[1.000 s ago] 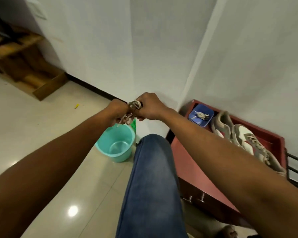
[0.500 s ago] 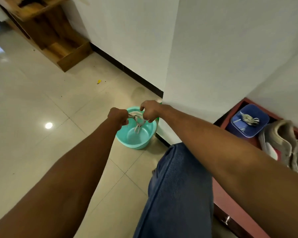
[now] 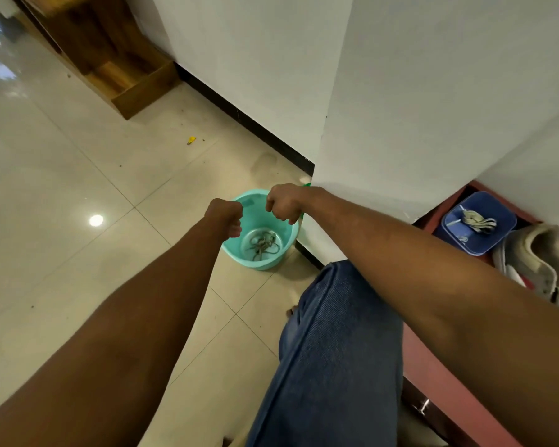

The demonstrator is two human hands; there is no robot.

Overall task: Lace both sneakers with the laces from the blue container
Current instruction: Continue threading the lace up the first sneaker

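A tangled grey lace [image 3: 262,244] lies at the bottom of a teal bucket [image 3: 279,258] on the floor. My left hand [image 3: 226,216] and my right hand [image 3: 284,203] hover above the bucket's rim, both with curled fingers and nothing in them. At the right, a blue container [image 3: 494,240] on a red table [image 3: 439,359] holds a bundled pale lace [image 3: 476,219]. A worn grey and white sneaker [image 3: 542,269] lies beside the container, partly cut off by the frame edge.
A white wall corner [image 3: 323,150] juts out just behind the bucket. A wooden shelf unit [image 3: 117,69] stands at the far left on the glossy tiled floor. My knee in blue jeans [image 3: 339,343] sits between the bucket and the table.
Both hands held a lace between them over the bucket. They have let it go, and it now lies in the bucket. The camera has tilted down and to the left.
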